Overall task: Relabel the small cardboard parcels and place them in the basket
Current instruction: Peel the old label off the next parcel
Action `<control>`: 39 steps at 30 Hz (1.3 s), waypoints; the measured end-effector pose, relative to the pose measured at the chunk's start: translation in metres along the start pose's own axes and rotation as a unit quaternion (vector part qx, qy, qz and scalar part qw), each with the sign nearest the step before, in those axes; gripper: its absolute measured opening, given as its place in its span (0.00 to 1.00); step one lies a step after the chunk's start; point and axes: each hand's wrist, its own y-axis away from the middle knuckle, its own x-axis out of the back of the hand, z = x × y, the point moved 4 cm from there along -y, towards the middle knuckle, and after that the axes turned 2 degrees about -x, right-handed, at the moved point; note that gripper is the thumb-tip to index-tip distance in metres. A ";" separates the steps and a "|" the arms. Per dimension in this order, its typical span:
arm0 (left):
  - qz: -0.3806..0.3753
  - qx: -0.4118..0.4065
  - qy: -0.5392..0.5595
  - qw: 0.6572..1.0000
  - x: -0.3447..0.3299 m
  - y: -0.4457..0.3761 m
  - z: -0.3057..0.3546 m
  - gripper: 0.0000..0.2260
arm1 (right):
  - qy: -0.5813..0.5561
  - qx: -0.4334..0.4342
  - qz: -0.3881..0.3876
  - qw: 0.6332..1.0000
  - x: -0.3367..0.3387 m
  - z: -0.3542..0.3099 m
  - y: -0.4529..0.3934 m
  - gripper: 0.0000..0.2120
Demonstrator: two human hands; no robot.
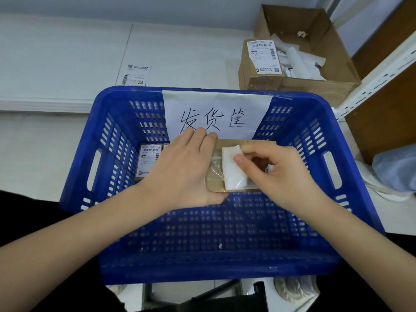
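Note:
A blue plastic basket (304, 221) with a handwritten paper sign (216, 111) on its far wall fills the middle of the view. Over the basket, my left hand (182, 167) grips a small cardboard parcel (216, 181) by its left side. My right hand (276, 170) pinches a white label (231, 174) that is partly peeled up from the parcel's top. Inside the basket at the far left lies a labelled parcel (147, 161), partly hidden by my left hand.
A labelled cardboard parcel (261, 64) stands behind the basket at right, beside an open carton (333, 64) of white label scraps. A loose shipping label (135, 75) lies on the white table. A white metal rack (378, 70) and a bagged item (396, 170) are at right.

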 end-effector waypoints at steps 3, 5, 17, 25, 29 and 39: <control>-0.003 0.003 0.000 1.000 0.001 0.000 -0.001 0.40 | 0.002 0.040 0.022 0.999 0.001 -0.005 0.002 0.10; -0.009 0.002 0.002 1.000 0.001 0.000 0.000 0.40 | -0.012 0.065 0.010 0.998 0.000 -0.007 0.002 0.12; -0.030 -0.001 -0.005 1.000 0.000 0.001 0.001 0.38 | -0.015 0.043 -0.144 0.988 -0.001 -0.001 -0.005 0.11; -0.041 -0.005 -0.019 0.999 -0.001 0.003 0.004 0.36 | 0.079 0.082 -0.192 0.975 -0.003 0.001 -0.001 0.16; -0.043 -0.007 -0.021 0.999 -0.002 0.002 0.004 0.36 | 0.067 0.061 -0.204 0.975 -0.004 -0.003 0.001 0.20; -0.044 -0.014 -0.037 0.998 0.001 0.003 0.006 0.38 | -0.080 -0.091 -0.127 0.984 -0.009 -0.001 0.001 0.02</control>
